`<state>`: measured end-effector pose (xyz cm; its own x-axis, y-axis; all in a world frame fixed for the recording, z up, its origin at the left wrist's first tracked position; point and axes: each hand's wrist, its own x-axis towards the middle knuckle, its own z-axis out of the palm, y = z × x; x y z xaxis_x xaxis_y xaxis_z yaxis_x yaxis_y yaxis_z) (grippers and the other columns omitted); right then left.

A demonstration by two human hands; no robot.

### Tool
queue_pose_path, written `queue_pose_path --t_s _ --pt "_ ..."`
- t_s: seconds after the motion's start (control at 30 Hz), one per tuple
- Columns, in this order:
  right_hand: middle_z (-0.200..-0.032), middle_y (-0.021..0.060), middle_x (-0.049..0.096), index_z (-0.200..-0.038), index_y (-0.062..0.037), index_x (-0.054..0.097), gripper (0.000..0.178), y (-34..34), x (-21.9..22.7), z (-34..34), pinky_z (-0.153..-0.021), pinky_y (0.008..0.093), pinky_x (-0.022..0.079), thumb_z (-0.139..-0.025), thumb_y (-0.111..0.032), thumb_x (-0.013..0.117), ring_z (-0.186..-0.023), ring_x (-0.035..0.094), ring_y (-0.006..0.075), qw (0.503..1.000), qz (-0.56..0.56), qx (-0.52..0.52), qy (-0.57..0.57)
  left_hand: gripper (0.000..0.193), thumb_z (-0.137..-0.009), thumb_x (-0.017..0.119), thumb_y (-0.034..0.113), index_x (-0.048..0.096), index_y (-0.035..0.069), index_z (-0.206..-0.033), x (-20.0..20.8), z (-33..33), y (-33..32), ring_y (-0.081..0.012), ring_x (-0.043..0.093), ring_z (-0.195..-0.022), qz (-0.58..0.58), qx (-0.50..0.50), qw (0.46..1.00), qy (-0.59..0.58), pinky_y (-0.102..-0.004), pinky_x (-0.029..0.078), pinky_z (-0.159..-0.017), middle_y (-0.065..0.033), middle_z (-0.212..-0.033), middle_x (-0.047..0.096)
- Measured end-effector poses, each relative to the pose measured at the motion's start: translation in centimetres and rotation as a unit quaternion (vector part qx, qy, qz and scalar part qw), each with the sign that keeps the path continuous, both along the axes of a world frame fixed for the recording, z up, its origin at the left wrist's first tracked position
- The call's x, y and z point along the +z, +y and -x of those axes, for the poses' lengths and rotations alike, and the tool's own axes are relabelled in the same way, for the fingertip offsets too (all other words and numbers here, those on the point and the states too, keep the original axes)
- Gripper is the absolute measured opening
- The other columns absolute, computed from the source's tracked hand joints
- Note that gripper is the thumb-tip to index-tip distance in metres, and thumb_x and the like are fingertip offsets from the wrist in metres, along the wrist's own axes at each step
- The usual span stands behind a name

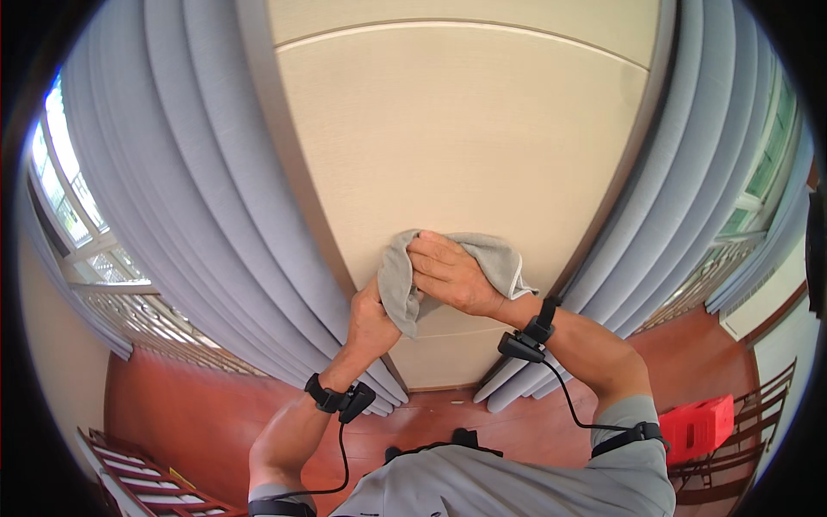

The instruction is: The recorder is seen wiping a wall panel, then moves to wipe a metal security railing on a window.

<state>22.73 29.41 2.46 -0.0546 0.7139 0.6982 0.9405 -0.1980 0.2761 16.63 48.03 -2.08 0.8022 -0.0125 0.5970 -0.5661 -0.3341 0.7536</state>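
Note:
A grey cloth (398, 280) with a pale hemmed edge is bunched against the lower part of a beige wall panel (465, 146). My right hand (457, 274) lies over the cloth, its fingers close together and bent round a fold of it. One end of the cloth hangs out past my right wrist. Lower and to the left, my left hand (372, 320) is closed at the cloth's left edge, its fingertips partly hidden by the fabric. Both wrists wear black straps with small cabled devices.
Blue-grey curtains (224, 189) hang left of the panel, with more curtains (672, 189) on its right. Windows stand beyond at both sides. Below is a red-brown floor (189, 396). A red box (698, 428) sits on a wooden chair (758, 422); another slatted wooden seat (146, 474) is lower left.

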Motion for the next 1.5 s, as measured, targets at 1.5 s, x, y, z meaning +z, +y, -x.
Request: queue_pose_path --t_s 1.5 --pt "-0.123 0.0092 0.059 -0.135 -0.0024 0.048 0.047 -3.5 -17.4 6.1 -0.103 0.0338 0.042 -0.094 -0.019 0.065 -0.117 0.054 0.0192 0.58 -0.517 0.064 0.626 0.034 -0.08 0.065 0.003 0.064 0.003 -0.114 0.9 -2.1 -6.7 -0.0344 0.065 -0.079 -0.28 -0.218 0.934 -0.038 -0.0375 0.052 -0.073 -0.0148 -0.093 0.067"
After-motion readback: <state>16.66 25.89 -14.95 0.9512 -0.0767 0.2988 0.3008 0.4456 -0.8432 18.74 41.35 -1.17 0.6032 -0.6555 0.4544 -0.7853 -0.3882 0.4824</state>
